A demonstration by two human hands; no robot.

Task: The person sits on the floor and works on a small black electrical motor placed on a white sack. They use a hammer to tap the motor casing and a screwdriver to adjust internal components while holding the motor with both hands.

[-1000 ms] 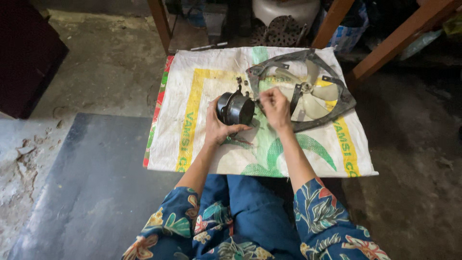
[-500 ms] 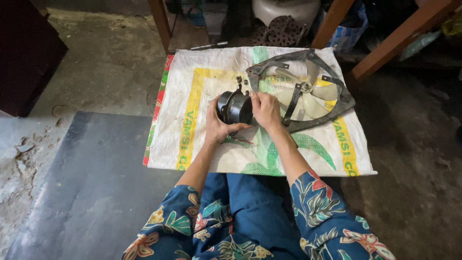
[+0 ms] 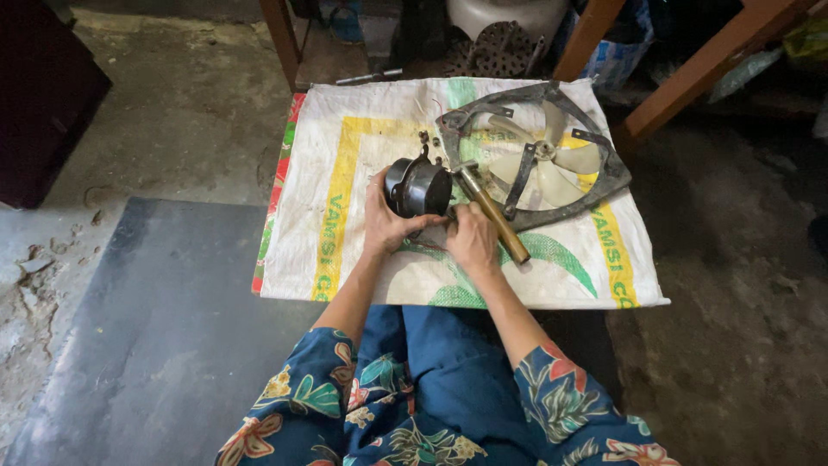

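**A:** What is the person sitting on the floor handling?

**B:** A round black motor (image 3: 418,185), which is resting on a white woven sack (image 3: 345,224) with yellow and green print, spread over the concrete floor (image 3: 172,112). The left hand (image 3: 386,223) is cupping the motor from the near left side, fingers wrapped around its casing.

**A:** And the other hand?

**B:** The right hand (image 3: 473,240) is lying just right of the motor, fingers curled and touching the near end of a hammer with a wooden handle (image 3: 492,216). Whether it is truly gripping the handle is hard to tell. The metal head is sitting against the motor's right side.

**A:** What is lying around them?

**B:** A dark fan frame (image 3: 595,185) with pale blades (image 3: 556,164) is lying on the far right part of the sack, just beyond the hammer. A dark mat (image 3: 155,345) is covering the floor at near left, and wooden legs (image 3: 681,86) are standing at far right.
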